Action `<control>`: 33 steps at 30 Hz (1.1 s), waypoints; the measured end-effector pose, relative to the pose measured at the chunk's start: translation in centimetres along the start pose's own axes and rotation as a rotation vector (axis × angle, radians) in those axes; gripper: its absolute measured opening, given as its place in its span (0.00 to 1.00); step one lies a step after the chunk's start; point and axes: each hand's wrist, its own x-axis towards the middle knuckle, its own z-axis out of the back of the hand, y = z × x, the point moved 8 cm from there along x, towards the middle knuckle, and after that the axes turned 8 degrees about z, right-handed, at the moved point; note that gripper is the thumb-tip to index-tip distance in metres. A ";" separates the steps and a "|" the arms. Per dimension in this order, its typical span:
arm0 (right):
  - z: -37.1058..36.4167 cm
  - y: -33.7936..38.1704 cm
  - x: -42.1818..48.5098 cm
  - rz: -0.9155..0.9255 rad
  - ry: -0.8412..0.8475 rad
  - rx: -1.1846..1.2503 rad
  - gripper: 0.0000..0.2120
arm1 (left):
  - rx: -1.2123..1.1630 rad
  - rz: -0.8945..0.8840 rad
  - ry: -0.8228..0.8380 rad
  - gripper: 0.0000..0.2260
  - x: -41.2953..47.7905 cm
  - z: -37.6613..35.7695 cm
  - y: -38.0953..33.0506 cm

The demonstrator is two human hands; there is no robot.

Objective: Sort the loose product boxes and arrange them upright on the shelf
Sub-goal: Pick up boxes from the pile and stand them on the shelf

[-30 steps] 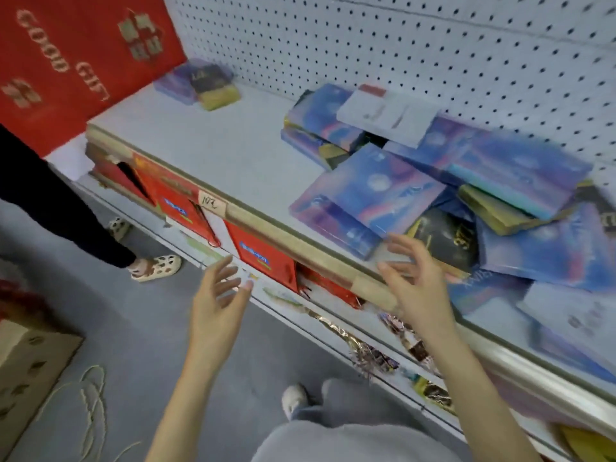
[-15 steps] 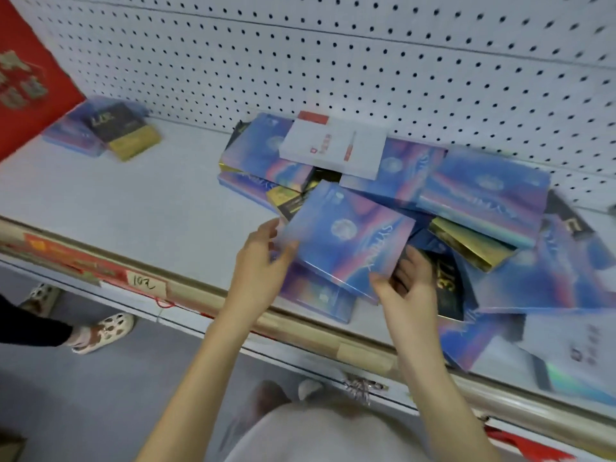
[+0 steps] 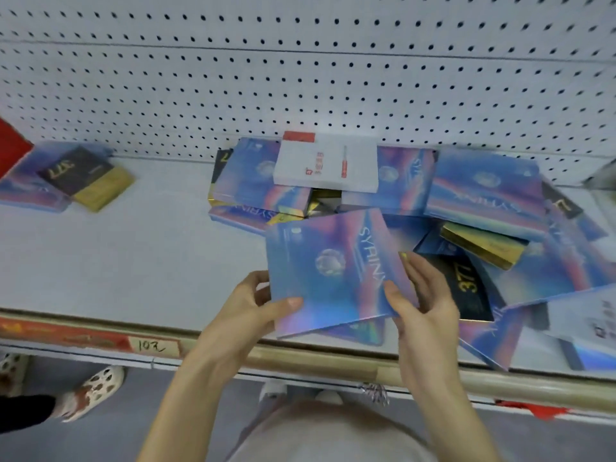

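You are holding a blue box (image 3: 333, 268) between both hands, over the front part of the shelf (image 3: 116, 255). Your left hand (image 3: 253, 305) is pinching the box's near left corner, with the thumb lying flat on the printed face and the fingers curling behind the edge. Your right hand (image 3: 423, 301) is gripping the near right edge, thumb pressing on the face and fingers curling round the side. The box is tilting with its face turned up toward you, and the word SYRINX is running along the side nearer your right hand. Whether its far edge is touching anything cannot be told. Just beyond your fingertips, a pile of boxes (image 3: 483, 191) is lying flat and overlapping, none of them upright. A white box (image 3: 328, 165) is sitting on top of the pile, straight ahead of your hands and against the pegboard (image 3: 300, 78). A black box (image 3: 466, 285) marked 377 is lying just beside your right hand, on its outer side, and a gold box (image 3: 483, 245) is resting a little beyond that. Another blue box is showing beneath the one you are holding. Well apart from your left hand, on its outer side, a small stack (image 3: 66, 181) is lying flat near the back wall. A handwritten price tag (image 3: 151, 345) is hanging on the shelf rail, nearer you than your left hand, and another person's sandalled foot (image 3: 96, 388) is standing on the floor below it.
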 end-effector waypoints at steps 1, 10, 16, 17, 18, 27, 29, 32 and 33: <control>-0.7 -0.3 0.3 -0.033 0.019 0.050 0.19 | -0.088 -0.015 0.006 0.26 0.1 1.1 -0.8; -9.0 0.0 3.9 -0.020 0.194 -0.058 0.15 | 0.314 -0.055 0.108 0.22 1.1 7.1 -4.3; -13.0 0.2 6.2 0.023 0.278 -0.240 0.11 | 0.113 -0.238 0.054 0.18 2.0 6.3 -4.9; -13.5 0.4 7.1 0.050 0.305 -0.293 0.11 | 0.075 -0.248 0.034 0.17 2.1 6.8 -4.9; -13.6 0.8 8.2 0.099 0.314 -0.370 0.11 | 0.035 -0.251 0.009 0.17 2.3 7.4 -4.9; -13.4 -1.1 15.0 0.413 0.617 -1.553 0.27 | -0.090 -0.276 -0.223 0.10 2.2 13.9 -5.9; -13.3 0.4 13.3 0.519 0.471 -1.545 0.31 | -0.103 -0.272 -0.261 0.09 2.4 15.0 -5.6; -13.0 3.3 11.7 0.597 0.249 -1.370 0.32 | -0.120 -0.255 -0.264 0.07 2.7 16.1 -5.3; -13.0 3.2 12.4 0.567 0.242 -1.369 0.31 | -0.127 -0.246 -0.262 0.06 2.8 16.3 -5.2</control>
